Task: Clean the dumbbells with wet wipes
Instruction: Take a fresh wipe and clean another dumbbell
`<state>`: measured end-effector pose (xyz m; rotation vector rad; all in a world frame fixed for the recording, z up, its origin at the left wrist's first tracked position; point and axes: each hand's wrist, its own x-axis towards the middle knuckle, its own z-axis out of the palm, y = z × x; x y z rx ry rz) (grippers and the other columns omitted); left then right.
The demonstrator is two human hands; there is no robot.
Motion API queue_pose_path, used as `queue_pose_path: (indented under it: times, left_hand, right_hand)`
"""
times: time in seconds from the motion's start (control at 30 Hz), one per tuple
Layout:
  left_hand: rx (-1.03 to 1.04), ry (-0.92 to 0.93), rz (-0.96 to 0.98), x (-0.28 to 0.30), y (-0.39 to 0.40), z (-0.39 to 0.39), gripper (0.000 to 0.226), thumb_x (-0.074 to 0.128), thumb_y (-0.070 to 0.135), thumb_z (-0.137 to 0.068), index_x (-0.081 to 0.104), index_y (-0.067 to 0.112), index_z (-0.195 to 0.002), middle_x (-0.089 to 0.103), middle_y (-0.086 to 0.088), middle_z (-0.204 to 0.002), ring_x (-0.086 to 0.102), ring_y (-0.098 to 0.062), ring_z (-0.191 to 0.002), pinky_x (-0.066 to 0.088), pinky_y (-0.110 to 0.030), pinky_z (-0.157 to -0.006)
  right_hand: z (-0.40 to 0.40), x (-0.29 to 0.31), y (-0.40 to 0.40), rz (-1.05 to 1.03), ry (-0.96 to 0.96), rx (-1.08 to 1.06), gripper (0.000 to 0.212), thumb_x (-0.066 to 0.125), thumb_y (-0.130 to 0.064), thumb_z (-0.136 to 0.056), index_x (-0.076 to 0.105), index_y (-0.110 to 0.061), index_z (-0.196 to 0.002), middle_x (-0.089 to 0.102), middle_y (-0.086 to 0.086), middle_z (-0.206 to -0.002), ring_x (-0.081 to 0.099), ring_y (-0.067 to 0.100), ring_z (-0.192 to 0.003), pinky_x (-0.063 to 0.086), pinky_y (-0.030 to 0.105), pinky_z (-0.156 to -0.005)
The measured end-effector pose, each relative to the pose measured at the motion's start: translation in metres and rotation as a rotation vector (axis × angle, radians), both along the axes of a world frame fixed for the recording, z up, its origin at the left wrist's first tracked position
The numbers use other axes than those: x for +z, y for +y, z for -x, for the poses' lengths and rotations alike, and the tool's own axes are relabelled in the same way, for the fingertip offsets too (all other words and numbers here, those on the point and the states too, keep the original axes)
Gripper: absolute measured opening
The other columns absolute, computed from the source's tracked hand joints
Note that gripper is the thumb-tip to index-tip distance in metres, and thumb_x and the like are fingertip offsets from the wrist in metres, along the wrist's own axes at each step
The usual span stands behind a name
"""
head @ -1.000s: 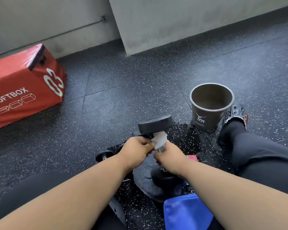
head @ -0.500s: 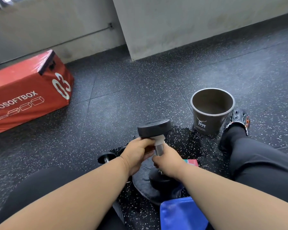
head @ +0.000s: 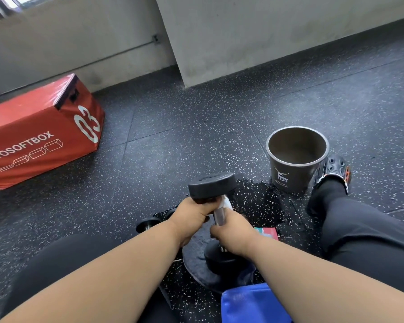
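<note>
— See how that dumbbell (head: pixel 214 206) is standing? It's upright on 1 end, the lower head on a dark round pad (head: pixel 196 255) between the legs, the upper head in the air.

— And the left hand (head: pixel 191 219) is what steadies it?

— Yes. Its fingers curl round the top of the bar, right under the upper head. The right hand (head: pixel 233 231) is lower on the bar, closed round it, with the wet wipe (head: pixel 226 202) pinched against the metal. A white corner pokes out above the knuckles.

— So what could go wrong?

— I'd say tipping, mostly. It balances on 1 small face, and a hard rub down the bar pushes sideways. If the left hand loosens, I reckon it topples toward the bucket (head: pixel 296 159) or the shin beside it.

— The floor (head: pixel 254 199) looks wet there too.

— There's a dark patch just beyond the hands, up to the bucket's base. I can't tell if it's water, but if so, a damp palm on a chrome bar slips easily.

— Anything else?

— The second dumbbell (head: pixel 147 223) lies just left of the pad, close to the forearm, and a red packet (head: pixel 267 231) sits just right of the hand. A falling weight could strike either. Also the wipe is bunched small, so parts of the bar may get missed.
</note>
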<state>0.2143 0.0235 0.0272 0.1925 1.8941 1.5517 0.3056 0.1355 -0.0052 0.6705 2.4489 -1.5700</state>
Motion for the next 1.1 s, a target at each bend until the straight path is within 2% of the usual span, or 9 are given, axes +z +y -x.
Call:
queue_pose_path:
  times: [0.1,0.23,0.37,0.43,0.5,0.63,0.8,0.97,1.1]
  left_hand:
    - [-0.014,0.042,-0.013,-0.002,0.001,0.003,0.033,0.091,0.031,-0.084,0.08,0.013,-0.108,0.081,0.001,-0.096,0.068,-0.008,-0.08,0.049,-0.033,-0.081]
    - [-0.123,0.135,0.013,-0.005,0.006,0.004,0.017,0.082,0.011,-0.093,0.08,0.013,-0.109,0.082,0.008,-0.094,0.072,0.001,-0.085,0.053,-0.017,-0.079]
    - [-0.193,0.184,0.008,-0.005,0.009,0.003,0.018,0.083,0.016,-0.092,0.082,0.014,-0.11,0.083,0.005,-0.104,0.075,-0.003,-0.098,0.055,-0.016,-0.087]
    - [-0.194,0.19,0.012,-0.005,0.009,0.003,0.014,0.082,0.012,-0.093,0.081,0.015,-0.106,0.083,0.009,-0.099,0.073,0.001,-0.093,0.053,-0.014,-0.085]
    - [-0.188,0.197,0.019,-0.005,0.009,0.004,0.016,0.082,0.009,-0.093,0.08,0.013,-0.108,0.083,0.008,-0.099,0.072,0.002,-0.091,0.054,-0.014,-0.084]
    - [-0.219,0.226,0.03,-0.01,0.01,0.009,0.018,0.084,0.013,-0.093,0.081,0.009,-0.111,0.083,0.005,-0.103,0.072,0.001,-0.092,0.053,-0.015,-0.083]
    - [-0.337,0.303,0.074,-0.012,0.011,0.018,0.005,0.071,0.019,-0.103,0.076,0.019,-0.103,0.076,0.028,-0.083,0.063,0.017,-0.081,0.047,-0.007,-0.079]
    - [-0.498,0.327,0.136,-0.006,0.0,0.03,0.022,0.064,0.029,-0.109,0.077,0.024,-0.125,0.077,0.022,-0.121,0.066,0.005,-0.118,0.05,-0.029,-0.109]
    - [-0.623,0.249,0.175,0.0,-0.011,0.041,0.027,0.06,0.032,-0.11,0.077,0.021,-0.128,0.078,0.013,-0.126,0.067,-0.004,-0.123,0.048,-0.04,-0.115]
  right_hand:
    - [-0.002,0.014,0.015,0.106,0.014,0.07,0.016,0.072,-0.022,-0.084,0.057,-0.024,-0.09,0.066,-0.007,-0.083,0.063,0.013,-0.079,0.046,0.026,-0.067]
    - [0.0,0.042,0.055,0.434,0.08,-0.005,0.018,0.061,-0.019,-0.067,0.064,-0.019,-0.085,0.064,-0.015,-0.067,0.058,0.003,-0.068,0.045,0.03,-0.071]
    - [-0.011,0.05,0.072,0.322,-0.066,0.156,0.031,0.07,-0.024,-0.066,0.059,-0.022,-0.095,0.062,-0.009,-0.079,0.051,0.008,-0.071,0.043,0.023,-0.064]
    - [-0.014,0.059,0.081,0.413,-0.15,0.132,0.027,0.072,-0.036,-0.066,0.065,-0.023,-0.09,0.063,0.003,-0.091,0.052,0.012,-0.07,0.037,0.024,-0.058]
    - [-0.012,0.066,0.097,0.572,-0.224,0.08,0.047,0.071,-0.058,-0.061,0.071,-0.024,-0.093,0.067,0.009,-0.095,0.061,0.016,-0.069,0.041,0.027,-0.058]
    - [-0.002,0.075,0.106,0.677,-0.284,-0.104,0.078,0.053,-0.092,-0.075,0.065,-0.019,-0.097,0.066,0.007,-0.074,0.056,0.014,-0.052,0.032,0.018,-0.039]
    - [0.009,0.064,0.088,0.669,-0.235,-0.337,0.052,0.061,-0.068,-0.092,0.058,-0.019,-0.073,0.054,0.002,-0.055,0.042,0.01,-0.041,0.026,0.014,-0.036]
    - [-0.008,0.073,0.093,0.729,-0.273,-0.307,0.044,0.065,-0.06,-0.09,0.064,-0.017,-0.083,0.064,0.005,-0.066,0.05,0.01,-0.043,0.033,0.017,-0.034]
    - [-0.024,0.074,0.094,0.832,-0.259,-0.237,0.042,0.072,-0.055,-0.079,0.071,-0.017,-0.095,0.065,0.006,-0.071,0.055,0.009,-0.047,0.037,0.018,-0.037]
